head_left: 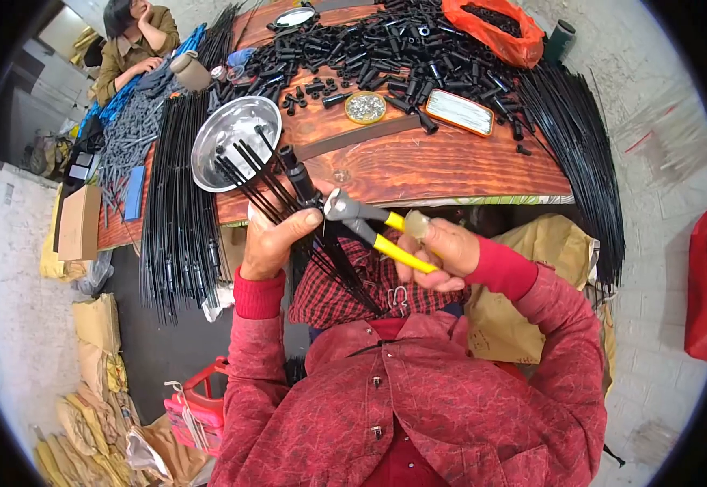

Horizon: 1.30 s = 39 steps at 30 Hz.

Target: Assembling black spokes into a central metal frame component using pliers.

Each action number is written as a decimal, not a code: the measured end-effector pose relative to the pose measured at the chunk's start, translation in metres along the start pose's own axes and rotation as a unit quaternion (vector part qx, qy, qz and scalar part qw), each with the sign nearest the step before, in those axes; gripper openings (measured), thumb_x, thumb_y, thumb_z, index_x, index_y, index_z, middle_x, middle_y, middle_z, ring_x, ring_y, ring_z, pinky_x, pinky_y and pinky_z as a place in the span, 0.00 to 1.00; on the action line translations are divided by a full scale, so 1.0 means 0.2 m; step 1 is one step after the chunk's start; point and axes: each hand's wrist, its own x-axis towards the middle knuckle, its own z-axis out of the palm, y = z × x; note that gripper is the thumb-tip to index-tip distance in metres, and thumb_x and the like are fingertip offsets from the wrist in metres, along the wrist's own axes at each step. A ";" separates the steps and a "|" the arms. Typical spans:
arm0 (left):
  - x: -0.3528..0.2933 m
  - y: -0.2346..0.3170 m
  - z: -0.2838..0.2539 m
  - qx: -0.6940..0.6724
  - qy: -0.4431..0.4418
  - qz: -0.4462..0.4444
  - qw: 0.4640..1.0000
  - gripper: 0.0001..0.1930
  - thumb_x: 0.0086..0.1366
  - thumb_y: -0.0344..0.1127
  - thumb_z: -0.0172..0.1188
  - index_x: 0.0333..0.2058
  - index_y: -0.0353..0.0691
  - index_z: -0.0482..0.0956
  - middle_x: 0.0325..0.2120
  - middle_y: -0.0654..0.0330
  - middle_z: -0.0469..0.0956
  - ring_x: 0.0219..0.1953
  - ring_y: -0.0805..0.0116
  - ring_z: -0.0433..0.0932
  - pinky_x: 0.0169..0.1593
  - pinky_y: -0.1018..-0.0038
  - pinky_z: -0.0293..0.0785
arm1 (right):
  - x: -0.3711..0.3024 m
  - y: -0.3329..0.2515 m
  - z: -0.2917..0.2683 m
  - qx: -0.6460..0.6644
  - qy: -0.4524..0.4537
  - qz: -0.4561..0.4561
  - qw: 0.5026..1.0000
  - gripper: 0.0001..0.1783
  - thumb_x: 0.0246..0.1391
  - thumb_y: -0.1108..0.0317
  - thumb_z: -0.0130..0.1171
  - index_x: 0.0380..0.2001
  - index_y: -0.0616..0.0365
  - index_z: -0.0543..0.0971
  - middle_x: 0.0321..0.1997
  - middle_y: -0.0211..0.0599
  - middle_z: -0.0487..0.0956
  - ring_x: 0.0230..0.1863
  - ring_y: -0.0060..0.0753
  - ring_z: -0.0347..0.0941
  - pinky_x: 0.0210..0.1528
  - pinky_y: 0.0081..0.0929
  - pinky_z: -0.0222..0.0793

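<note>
My left hand (271,242) is wrapped round a bundle of thin black rods (266,191), which slants from my lap up toward the table. A black tubular fitting (297,175) stands up out of that same grip, next to the thumb. Closed round the yellow handles of a pair of end-cutting pincers (370,226) is my right hand (444,253). The metal head of the pincers is at the fitting's lower end, beside my left thumb; whether the jaws bite on anything is too small to tell.
A steel bowl (207,154) stands on the wooden table (418,166) behind my left hand. Black fittings (353,53) are heaped beyond, near a round tin (366,106) and a rectangular tray (459,112). Black rods (176,203) overhang the table's edge. Another person (138,40) sits far left.
</note>
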 end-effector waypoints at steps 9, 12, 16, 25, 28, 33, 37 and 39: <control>0.00 0.07 -0.02 0.021 -0.019 -0.043 0.999 0.27 0.54 0.26 0.67 0.53 0.29 0.72 0.34 0.60 0.80 0.37 0.73 0.77 0.45 0.77 0.73 | -0.04 -0.09 0.01 -0.197 0.152 -0.107 0.963 0.19 0.63 0.58 0.52 0.46 0.64 0.73 0.23 0.31 0.74 0.20 0.18 0.71 0.21 0.16 0.68; 0.00 0.08 -0.01 0.038 -0.018 -0.030 0.999 0.27 0.54 0.26 0.67 0.54 0.29 0.72 0.34 0.61 0.80 0.37 0.74 0.77 0.45 0.77 0.73 | 0.02 -0.05 0.00 -0.210 0.124 -0.159 0.957 0.20 0.64 0.60 0.51 0.51 0.64 0.71 0.30 0.34 0.77 0.25 0.19 0.74 0.28 0.17 0.70; 0.00 0.07 -0.01 0.039 0.015 -0.044 0.998 0.26 0.55 0.26 0.67 0.54 0.30 0.72 0.35 0.62 0.80 0.37 0.76 0.77 0.45 0.78 0.73 | 0.05 -0.05 0.03 -0.215 0.139 -0.189 0.948 0.19 0.63 0.63 0.51 0.52 0.63 0.70 0.35 0.36 0.79 0.29 0.19 0.74 0.33 0.18 0.72; 0.01 0.05 0.05 0.073 0.069 -0.027 0.995 0.21 0.55 0.25 0.67 0.49 0.32 0.77 0.32 0.65 0.81 0.35 0.79 0.77 0.43 0.80 0.72 | 0.26 -0.12 0.09 -0.227 0.259 -0.262 0.902 0.27 0.56 0.75 0.59 0.58 0.60 0.64 0.45 0.35 0.73 0.34 0.19 0.72 0.27 0.18 0.73; 0.01 0.07 0.07 0.078 0.067 -0.015 0.995 0.21 0.54 0.24 0.66 0.48 0.33 0.78 0.34 0.65 0.81 0.35 0.79 0.76 0.43 0.80 0.72 | 0.32 -0.13 0.08 -0.182 0.262 -0.305 0.897 0.21 0.58 0.71 0.57 0.54 0.61 0.67 0.40 0.34 0.75 0.30 0.17 0.72 0.27 0.16 0.71; -0.01 0.02 0.00 0.083 0.104 -0.028 0.991 0.20 0.54 0.24 0.66 0.48 0.33 0.78 0.36 0.64 0.81 0.36 0.79 0.76 0.45 0.79 0.72 | 0.20 -0.14 0.03 -0.239 0.200 -0.254 0.916 0.16 0.65 0.62 0.48 0.49 0.62 0.71 0.27 0.28 0.76 0.24 0.15 0.70 0.27 0.16 0.69; -0.01 0.03 0.02 0.061 0.108 -0.027 0.992 0.21 0.54 0.24 0.66 0.49 0.33 0.78 0.37 0.63 0.81 0.37 0.78 0.77 0.46 0.79 0.73 | 0.12 -0.09 0.01 -0.294 0.171 -0.220 0.914 0.11 0.63 0.67 0.49 0.45 0.61 0.72 0.30 0.31 0.79 0.27 0.21 0.74 0.31 0.21 0.71; 0.00 0.05 0.04 0.054 0.104 -0.030 0.993 0.20 0.55 0.23 0.65 0.49 0.33 0.78 0.37 0.63 0.81 0.37 0.77 0.77 0.46 0.78 0.73 | 0.10 -0.11 0.02 -0.488 0.193 -0.257 0.811 0.10 0.59 0.71 0.51 0.44 0.59 0.73 0.32 0.34 0.81 0.31 0.30 0.78 0.34 0.28 0.72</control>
